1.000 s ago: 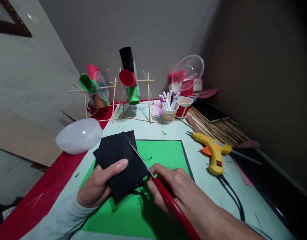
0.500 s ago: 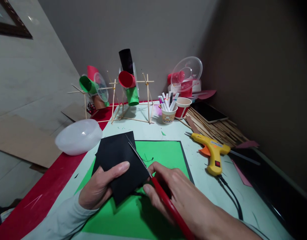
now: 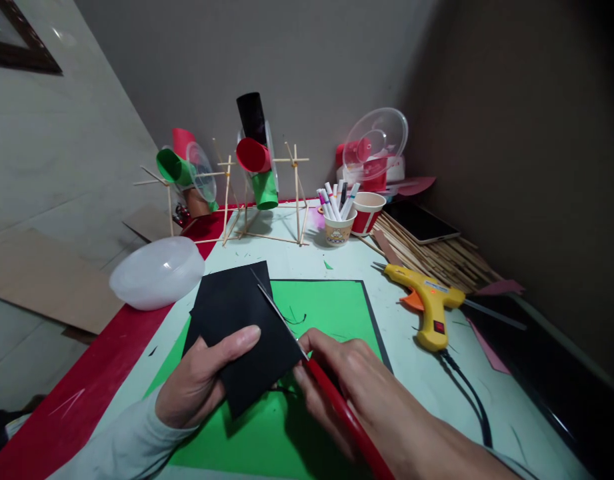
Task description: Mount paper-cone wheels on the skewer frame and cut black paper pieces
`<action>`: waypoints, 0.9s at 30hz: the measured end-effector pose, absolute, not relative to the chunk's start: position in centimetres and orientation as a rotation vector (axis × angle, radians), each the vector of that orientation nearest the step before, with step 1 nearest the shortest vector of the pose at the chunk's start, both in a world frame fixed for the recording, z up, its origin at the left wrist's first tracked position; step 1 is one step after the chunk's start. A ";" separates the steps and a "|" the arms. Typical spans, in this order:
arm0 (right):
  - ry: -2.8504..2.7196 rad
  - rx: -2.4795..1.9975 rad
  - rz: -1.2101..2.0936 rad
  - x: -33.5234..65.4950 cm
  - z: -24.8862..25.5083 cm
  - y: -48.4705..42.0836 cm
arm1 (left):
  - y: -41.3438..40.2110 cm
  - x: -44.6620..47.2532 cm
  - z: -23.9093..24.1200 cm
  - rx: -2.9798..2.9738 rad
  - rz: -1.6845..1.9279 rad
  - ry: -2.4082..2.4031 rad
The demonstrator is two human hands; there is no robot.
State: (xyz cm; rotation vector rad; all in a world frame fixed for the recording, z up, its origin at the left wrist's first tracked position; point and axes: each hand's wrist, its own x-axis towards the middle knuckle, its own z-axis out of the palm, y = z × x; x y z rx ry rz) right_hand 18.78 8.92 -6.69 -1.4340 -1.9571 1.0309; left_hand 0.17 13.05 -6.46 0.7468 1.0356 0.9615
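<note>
My left hand (image 3: 207, 373) pinches black paper (image 3: 237, 300), its thumb pressed flat on the top face and its other fingers underneath. The paper looks like overlapping pieces and is held tilted above a green sheet (image 3: 317, 307) on the table. My right hand (image 3: 357, 387) grips a pair of red-handled scissors (image 3: 344, 413). Their slim metal blades reach up and left along the right side of the black paper, around its edge. The handle loops are mostly hidden by my right hand. Thin black trimmings (image 3: 297, 320) lie on the green sheet.
A yellow glue gun (image 3: 434, 310) with a cable lies to the right, near a pile of wooden sticks (image 3: 437, 260). Behind stand a cup of markers (image 3: 339, 230), a red-and-white cup (image 3: 369, 210) and stick frames carrying coloured paper tubes (image 3: 254, 155). A translucent bowl (image 3: 157, 273) sits at left.
My right hand and the scissors handles have shifted slightly right and down, with the thumb tucked further behind. My left hand keeps the same hold on the paper. The view has moved a little.
</note>
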 end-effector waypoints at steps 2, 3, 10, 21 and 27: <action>-1.938 -1.435 1.019 18.8 -6.7 8.8 | 13.0 0.3 -6.4 0.747 0.954 1.020; -1.921 -1.432 1.016 18.9 -6.8 8.7 | 13.0 0.3 -6.3 0.746 0.950 1.012; -1.838 -1.332 1.260 19.0 -6.5 9.0 | 13.1 0.4 -6.4 0.742 0.943 0.980; -1.783 -1.510 1.256 18.2 -5.6 9.2 | 12.6 0.3 -6.8 0.776 0.840 0.967; -1.836 -1.392 1.133 18.4 -7.0 9.1 | 12.2 -0.2 -7.0 0.735 0.762 1.041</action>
